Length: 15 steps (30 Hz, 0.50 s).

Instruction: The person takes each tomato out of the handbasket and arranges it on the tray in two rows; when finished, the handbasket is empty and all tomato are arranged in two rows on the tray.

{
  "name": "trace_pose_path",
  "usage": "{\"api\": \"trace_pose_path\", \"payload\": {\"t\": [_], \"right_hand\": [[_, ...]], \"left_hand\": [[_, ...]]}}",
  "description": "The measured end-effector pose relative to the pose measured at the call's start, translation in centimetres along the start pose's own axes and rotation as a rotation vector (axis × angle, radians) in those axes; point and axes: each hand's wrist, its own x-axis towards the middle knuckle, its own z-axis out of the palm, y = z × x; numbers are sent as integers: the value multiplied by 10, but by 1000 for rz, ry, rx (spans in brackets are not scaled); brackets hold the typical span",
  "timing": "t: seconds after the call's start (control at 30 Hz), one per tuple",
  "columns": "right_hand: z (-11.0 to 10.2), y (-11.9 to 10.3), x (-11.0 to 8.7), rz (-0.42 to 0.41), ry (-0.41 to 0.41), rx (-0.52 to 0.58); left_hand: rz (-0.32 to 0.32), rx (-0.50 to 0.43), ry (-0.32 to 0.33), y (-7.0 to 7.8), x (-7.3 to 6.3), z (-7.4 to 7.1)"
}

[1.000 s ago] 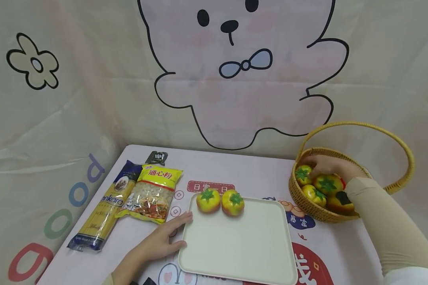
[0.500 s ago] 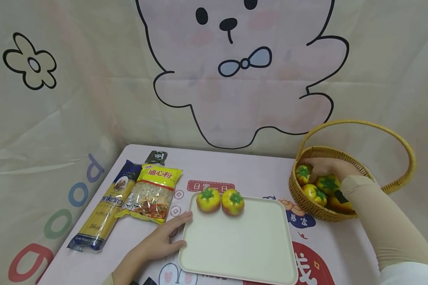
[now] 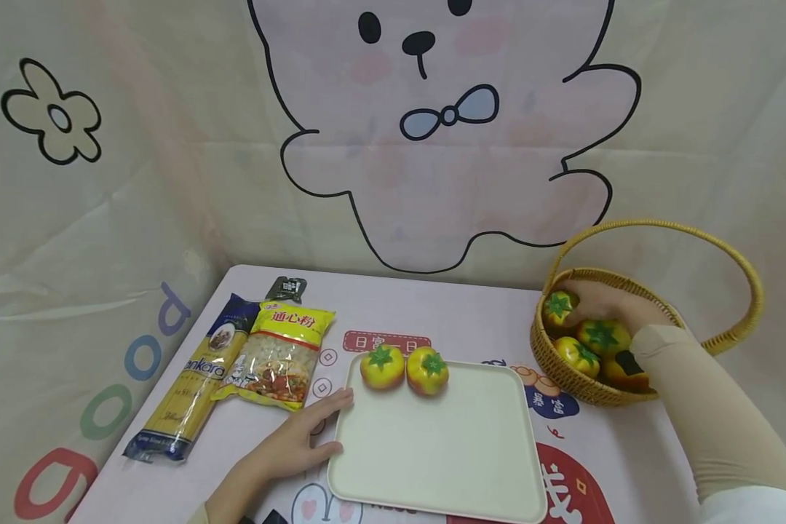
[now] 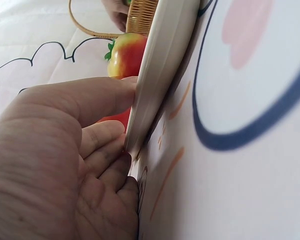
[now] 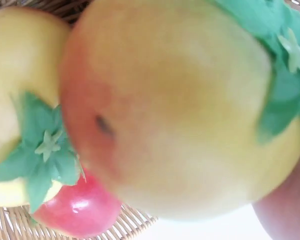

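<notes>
Reaching right hand [image 3: 610, 304]: inside the wicker basket [image 3: 553, 367], which stands off the tray's [image 3: 432, 451] right side; its fingertips are hidden among the fruit, so I cannot tell whether this grip is apart or clamped on anything.
Nearest fruit: a green-capped upper fruit [image 3: 560, 308], beyond the tray's far right corner, lies against the hand. In the right wrist view a large fruit [image 5: 175, 110] fills much of the picture, skin showing at its edge; whether it is the same one is unclear.
Just changed: the upper fruit shows slightly higher than half a second ago, while the hand has stayed in the basket. I judge it is being shifted by the hand but is not out yet.
Left hand [image 3: 295, 444]: fingers apart, index finger and thumb touching the tray's left edge, unmoved; it seems to steady the tray.
Tray fruit: a left fruit [image 3: 383, 367] and a right fruit [image 3: 427, 372] sit side by side along the tray's far edge, as before, so nothing has been added there.
Basket fruit: more remain right of the tray, including a glossy red one [image 5: 80, 207].
Pasta bags: a long packet [image 3: 193, 386] and a yellow-topped bag [image 3: 282, 356] lie on the counter [image 3: 399, 298], left of the tray.
</notes>
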Motion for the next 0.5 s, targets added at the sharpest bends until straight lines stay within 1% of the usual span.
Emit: {"api": "trace_pose_path", "payload": {"t": [0.07, 0.2, 0.37, 0.5], "right_hand": [[-1, 0, -2, 2, 25, 16], [-2, 1, -7, -19, 91, 29], [-1, 5, -11, -20, 155, 62], [-2, 8, -16, -26, 199, 65]], "left_hand": [[11, 5, 11, 0, 0, 0], [23, 11, 18, 0, 1, 0], [4, 3, 8, 1, 1, 0], [-12, -6, 1, 1, 1, 0]]}}
